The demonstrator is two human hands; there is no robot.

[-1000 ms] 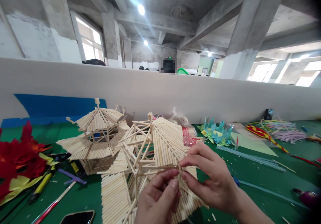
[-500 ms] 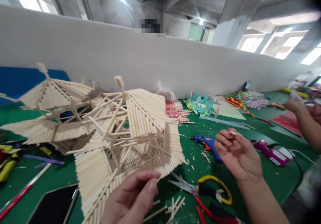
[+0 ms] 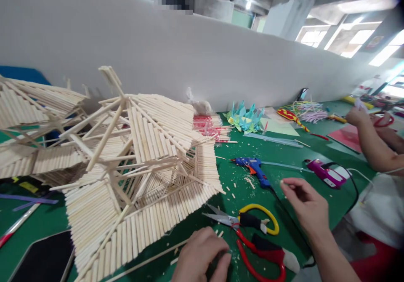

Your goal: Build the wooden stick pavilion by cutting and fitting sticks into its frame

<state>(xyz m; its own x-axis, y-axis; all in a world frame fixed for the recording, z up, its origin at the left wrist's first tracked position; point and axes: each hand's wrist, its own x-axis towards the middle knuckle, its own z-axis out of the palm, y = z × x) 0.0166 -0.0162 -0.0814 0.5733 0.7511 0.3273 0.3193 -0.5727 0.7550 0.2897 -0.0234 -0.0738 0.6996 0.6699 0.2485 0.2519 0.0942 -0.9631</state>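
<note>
While the right hand (image 3: 311, 208) pinches a stick bit (image 3: 282, 182), the left hand (image 3: 202, 252), grip hidden, is curled beside cut sticks (image 3: 175, 261) toward the bench's (image 3: 336, 202) near edge: seemingly stick-picking, calling for precision.

Blocked across the left and centre of the frame by the stick pavilion (image 3: 148, 139), bristling with jutting rods, and closed off at the top by the white partition (image 3: 142, 42). Passable right of centre over green table (image 3: 246, 150) between blue glue gun (image 3: 259, 173) and pale strips (image 3: 273, 139). Obstructed at lower centre-right by open scissors (image 3: 234, 222) between left hand (image 3: 202, 252) and right hand (image 3: 306, 204), plus black cord (image 3: 290, 215).
</note>
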